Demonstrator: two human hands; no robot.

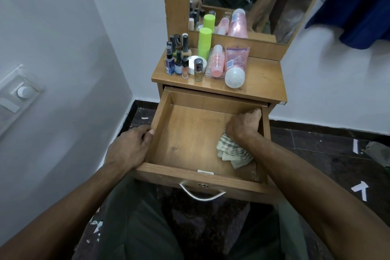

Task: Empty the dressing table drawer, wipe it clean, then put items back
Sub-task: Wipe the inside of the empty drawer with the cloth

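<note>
Left hand (128,145) grips the drawer (190,172) at its left wall; right hand (242,126) clutches the cloth (231,152) near the right wall, unwiped floor lying leftward.

No text can be read — the labels on the bottles (217,61) and pink tube (236,59) are blurred.

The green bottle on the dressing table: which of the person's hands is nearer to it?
Left, narrowly. The left hand grips the drawer's left wall, below and left of the green bottle. The right hand, holding a cloth, is inside the drawer, below and right of it.
</note>
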